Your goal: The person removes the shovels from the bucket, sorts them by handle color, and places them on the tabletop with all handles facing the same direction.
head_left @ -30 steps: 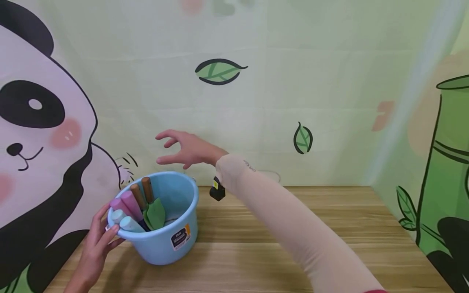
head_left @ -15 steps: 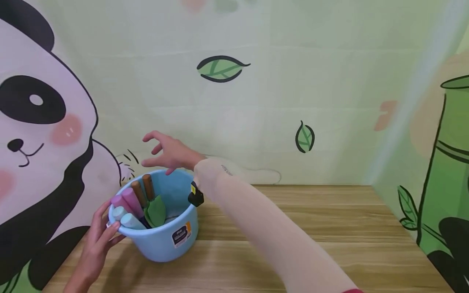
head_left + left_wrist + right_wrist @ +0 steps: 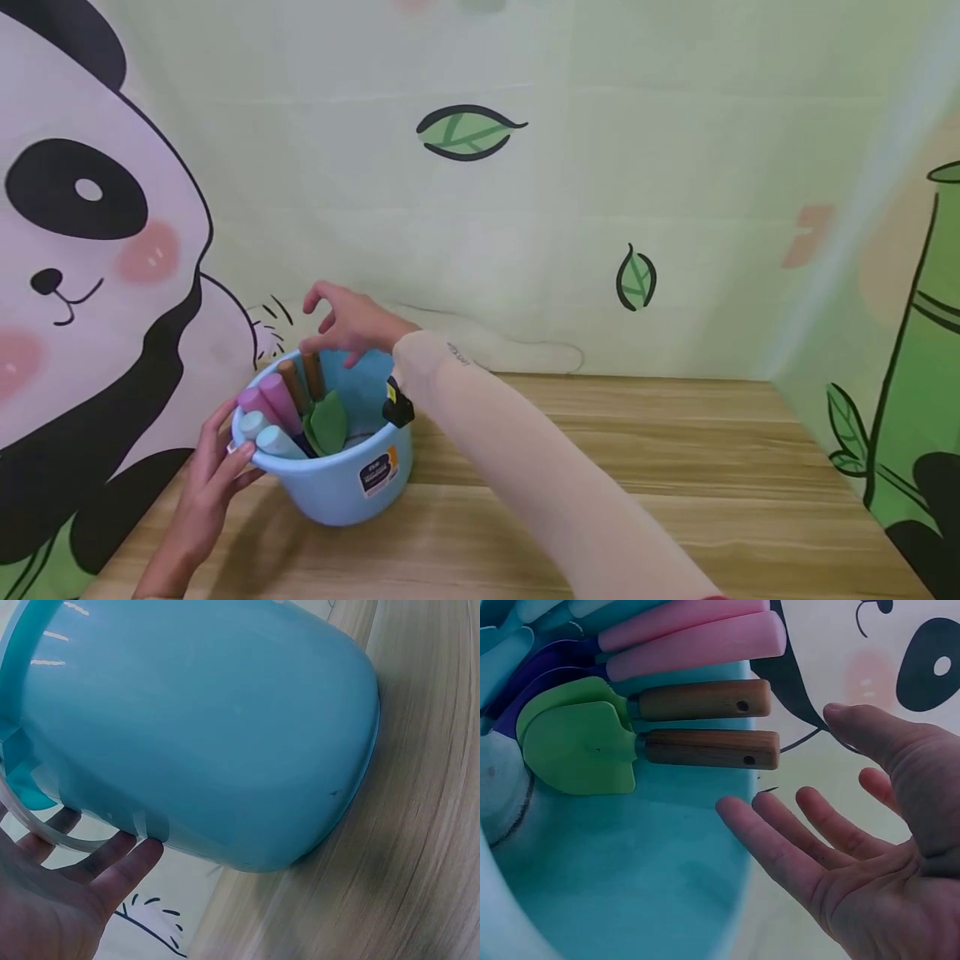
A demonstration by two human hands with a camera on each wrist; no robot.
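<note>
A light blue bucket (image 3: 318, 496) stands on the table, leaning tools inside it on the left. Straight fingers of my left hand (image 3: 198, 504) touch its outer wall, with the thumb at the rim; the left wrist view shows a pale bail handle (image 3: 41, 829) beside these fingers. Two green trowels with wooden handles (image 3: 712, 748) rest side by side in the bucket. Next to them are two pink handles (image 3: 697, 649) with dark blue blades, then light blue handles (image 3: 276, 442). Over the far rim hovers my right hand (image 3: 352, 321), fingers spread and holding nothing, close to the wooden handle ends.
A wood-grain table (image 3: 525, 483) runs back to a pale green wall cloth (image 3: 510, 250) printed with leaves. A large panda figure (image 3: 97, 275) covers the left side, bamboo the right. A small black device (image 3: 397, 404) is at the right wrist.
My right hand has moved left and then lower over the bucket, its fingers nearing the wooden handles. My left hand has stayed at the bucket's side, and the head view has shifted slightly.
</note>
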